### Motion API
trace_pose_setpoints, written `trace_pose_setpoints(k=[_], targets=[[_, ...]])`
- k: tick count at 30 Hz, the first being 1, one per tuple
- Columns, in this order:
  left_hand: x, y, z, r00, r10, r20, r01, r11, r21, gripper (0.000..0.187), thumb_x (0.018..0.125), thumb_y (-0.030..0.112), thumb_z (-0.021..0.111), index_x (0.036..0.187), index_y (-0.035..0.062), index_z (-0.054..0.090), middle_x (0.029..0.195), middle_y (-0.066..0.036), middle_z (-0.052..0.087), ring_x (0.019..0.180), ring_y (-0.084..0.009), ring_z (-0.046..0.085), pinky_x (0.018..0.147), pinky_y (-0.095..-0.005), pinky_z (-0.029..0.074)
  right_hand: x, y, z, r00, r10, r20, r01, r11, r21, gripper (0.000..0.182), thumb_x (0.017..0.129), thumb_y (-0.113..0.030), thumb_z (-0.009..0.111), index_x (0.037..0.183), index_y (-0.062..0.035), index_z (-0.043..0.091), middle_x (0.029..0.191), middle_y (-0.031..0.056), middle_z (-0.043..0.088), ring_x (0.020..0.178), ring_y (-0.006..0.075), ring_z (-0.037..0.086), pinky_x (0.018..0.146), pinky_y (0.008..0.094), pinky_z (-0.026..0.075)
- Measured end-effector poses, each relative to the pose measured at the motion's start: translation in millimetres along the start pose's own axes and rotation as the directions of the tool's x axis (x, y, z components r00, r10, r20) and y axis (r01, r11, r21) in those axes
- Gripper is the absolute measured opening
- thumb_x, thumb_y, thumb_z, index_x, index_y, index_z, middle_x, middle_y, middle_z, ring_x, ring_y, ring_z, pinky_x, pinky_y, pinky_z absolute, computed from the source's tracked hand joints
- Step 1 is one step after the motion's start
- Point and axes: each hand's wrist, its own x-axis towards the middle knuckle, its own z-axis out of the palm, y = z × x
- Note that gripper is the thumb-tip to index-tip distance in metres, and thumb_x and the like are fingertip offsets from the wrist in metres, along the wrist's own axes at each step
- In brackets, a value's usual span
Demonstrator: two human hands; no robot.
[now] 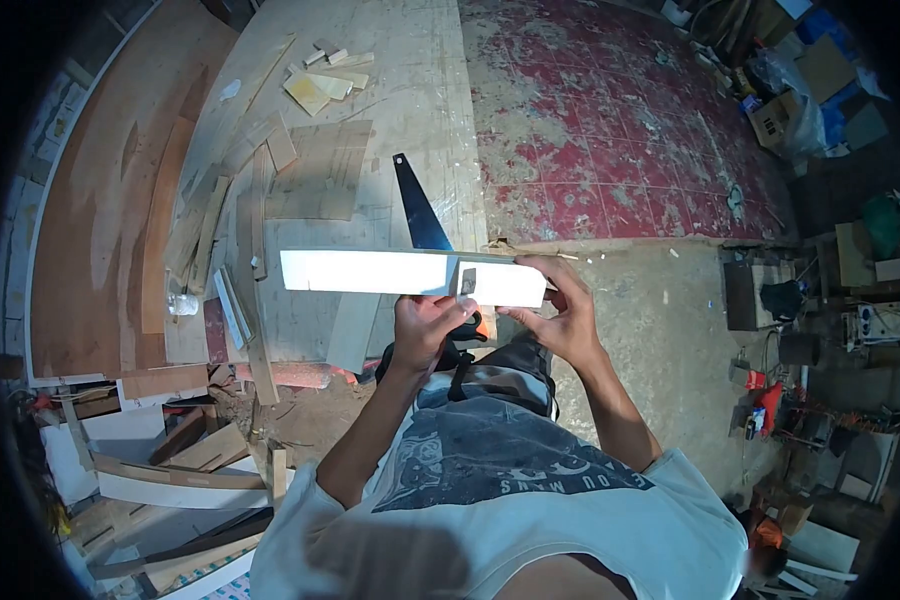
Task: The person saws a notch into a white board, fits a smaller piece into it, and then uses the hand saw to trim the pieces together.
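A long white board (365,271) is held level in front of me, with a shorter white piece (510,283) overlapping its right end. A small dark grey patch (468,282) shows on the shorter piece near its left edge. My left hand (428,328) grips from below near the middle, thumb up at the seam between the two. My right hand (567,315) pinches the right end of the short piece, fingers over the top and thumb beneath. Behind the boards lies a handsaw (420,205) on the worktable; part of its blade is hidden, and its orange-and-black handle shows below.
The wooden worktable (425,110) carries offcuts (320,88), a thin plywood sheet (320,175), wood strips (210,235) and a clear cup (182,304). Scrap boards (185,485) pile up at lower left. Boxes and bags (795,110) stand at far right, beyond worn red tiles (620,130).
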Motion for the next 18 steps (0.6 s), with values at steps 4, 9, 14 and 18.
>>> trace_pose_setpoints(k=[4, 9, 14, 18], targets=[[3, 4, 6, 0.995, -0.025, -0.096, 0.023, 0.999, -0.029, 0.048, 0.076, -0.003, 0.068, 0.118, -0.0046, 0.045, 0.112, -0.017, 0.056, 0.104, -0.0227, 0.059, 0.09, -0.0358, 0.052, 4, -1, 1, 1.0, 0.013, 0.005, -0.013, 1.0, 0.015, 0.055, 0.068, -0.007, 0.082, 0.118, -0.0063, 0.06, 0.115, 0.0106, 0.059, 0.105, 0.0223, 0.06, 0.082, 0.0331, 0.058], [6, 2, 3, 0.995, -0.026, -0.101, 0.023, 0.999, -0.034, 0.047, 0.075, -0.003, 0.069, 0.116, -0.0035, 0.047, 0.109, -0.015, 0.058, 0.103, -0.0212, 0.06, 0.087, -0.0331, 0.052, 7, -5, 1, 1.0, -0.004, 0.03, 0.004, 1.0, 0.011, 0.053, 0.071, -0.007, 0.08, 0.119, -0.005, 0.058, 0.114, 0.0113, 0.058, 0.104, 0.0218, 0.06, 0.085, 0.0345, 0.055], [6, 6, 5, 0.996, 0.084, -0.042, -0.087, 0.994, -0.06, 0.047, 0.074, -0.003, 0.068, 0.117, -0.0014, 0.048, 0.108, -0.012, 0.059, 0.1, -0.0195, 0.061, 0.088, -0.034, 0.05, 10, -16, 4, 0.994, 0.039, -0.098, 0.014, 0.874, 0.485, 0.05, 0.079, -0.007, 0.075, 0.124, -0.0014, 0.053, 0.112, 0.013, 0.059, 0.104, 0.0192, 0.059, 0.09, 0.0335, 0.049], [9, 7, 4, 0.998, 0.057, -0.029, -0.058, 0.997, -0.043, 0.049, 0.072, -0.002, 0.069, 0.117, -0.0014, 0.047, 0.11, -0.012, 0.058, 0.102, -0.0197, 0.06, 0.09, -0.0347, 0.049, 16, -14, -1, 0.982, 0.186, 0.033, -0.18, 0.864, 0.469, 0.046, 0.083, -0.007, 0.071, 0.123, 0.004, 0.05, 0.109, 0.014, 0.063, 0.101, 0.0174, 0.06, 0.09, 0.0304, 0.047]])
